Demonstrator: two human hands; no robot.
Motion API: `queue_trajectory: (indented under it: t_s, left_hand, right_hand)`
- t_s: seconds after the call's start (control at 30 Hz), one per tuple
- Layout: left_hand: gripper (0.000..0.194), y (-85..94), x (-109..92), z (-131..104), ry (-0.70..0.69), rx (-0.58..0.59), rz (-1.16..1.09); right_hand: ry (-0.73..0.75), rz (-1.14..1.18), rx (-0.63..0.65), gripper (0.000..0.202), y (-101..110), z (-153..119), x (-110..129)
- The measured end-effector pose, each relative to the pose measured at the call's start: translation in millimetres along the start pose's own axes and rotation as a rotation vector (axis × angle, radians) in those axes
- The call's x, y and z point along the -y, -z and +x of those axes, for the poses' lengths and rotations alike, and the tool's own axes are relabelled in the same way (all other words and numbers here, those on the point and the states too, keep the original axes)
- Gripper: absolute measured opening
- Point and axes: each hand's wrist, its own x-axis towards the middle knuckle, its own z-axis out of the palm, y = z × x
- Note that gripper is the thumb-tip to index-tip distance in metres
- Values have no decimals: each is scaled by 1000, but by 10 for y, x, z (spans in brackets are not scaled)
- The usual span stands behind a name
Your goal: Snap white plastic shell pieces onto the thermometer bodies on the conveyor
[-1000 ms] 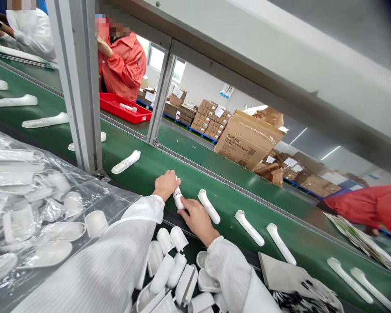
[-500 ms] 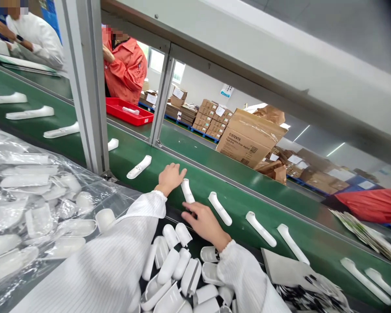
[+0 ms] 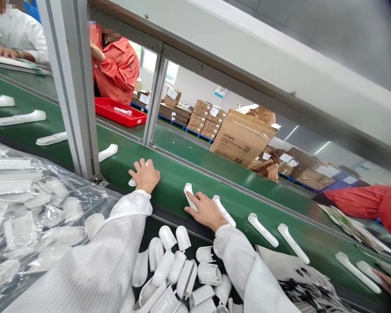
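On the green belt (image 3: 169,174), my left hand (image 3: 146,175) lies over a white part (image 3: 132,182), its fingers spread and covering most of it. My right hand (image 3: 206,210) rests with parted fingers against another white handle-shaped part (image 3: 188,189). Just right of that hand lies a further white part (image 3: 224,211), partly behind it. More white handles, such as this one (image 3: 262,230), lie spaced along the belt to both sides. White curved shells (image 3: 176,267) are heaped below my hands, between my sleeves.
Clear plastic with white shells (image 3: 55,213) is at left, beside a metal post (image 3: 68,87). Beyond the belt are a red tray (image 3: 130,118), a carton (image 3: 237,139) and people in red and white. Grey pouches (image 3: 280,265) lie at right; another person's hand (image 3: 389,284) shows at the right edge.
My left hand has moved left onto a white part. My right hand has come to touch a handle on the belt. Another person's hand has appeared at the right edge.
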Motion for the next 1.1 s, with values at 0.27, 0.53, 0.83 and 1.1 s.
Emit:
queue_trajectory:
  t_s: [0.27,0.53,0.83,1.1]
  left_hand:
    - [50,-48,31,36,-78,149,-23]
    - [52,-15,7,72,-131,307,-55]
    - [40,-129,-64,190,-122,346,-67]
    - [43,-209,-72,113,-223,384,-158]
  right_hand:
    - [-10,-109,134,48,-157,112,-250]
    - [-102,-129,7,49,115,-61,-108]
    - [214,355,149,26,3,-377,374]
    - [-101,655,-118,49,-36,112,179]
